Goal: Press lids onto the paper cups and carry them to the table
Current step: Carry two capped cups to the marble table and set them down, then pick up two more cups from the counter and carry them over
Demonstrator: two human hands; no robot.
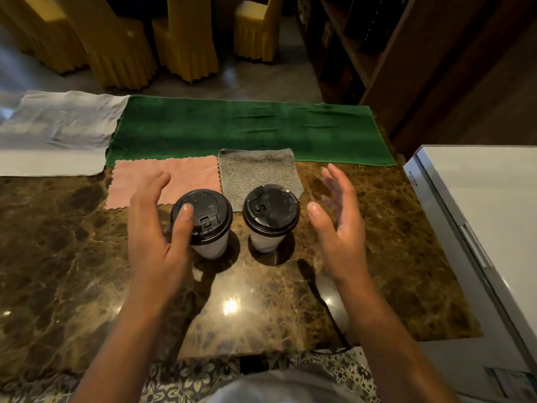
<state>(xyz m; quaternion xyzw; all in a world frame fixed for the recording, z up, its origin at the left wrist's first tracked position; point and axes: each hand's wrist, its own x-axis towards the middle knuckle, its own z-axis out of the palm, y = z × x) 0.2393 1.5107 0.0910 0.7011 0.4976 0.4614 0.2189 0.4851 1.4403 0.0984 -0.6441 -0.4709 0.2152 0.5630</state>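
Note:
Two white paper cups stand upright side by side on the brown marble counter point(87, 271), each with a black lid on top. At the left cup point(213, 247), my left hand point(154, 228) has its thumb resting on the lid's point(205, 213) near-left edge, with the fingers spread out behind and to the left of the cup. To the right of the right cup point(266, 242) and its lid point(271, 209), my right hand point(340, 225) hovers open, palm facing the cup, a small gap away from it.
A pink cloth point(165, 181) and a grey cloth point(258, 170) lie just behind the cups, with a green towel point(247, 129) and a white cloth point(58, 123) further back. A white appliance point(479, 216) stands at the right. Yellow-covered chairs point(116, 45) are beyond the counter.

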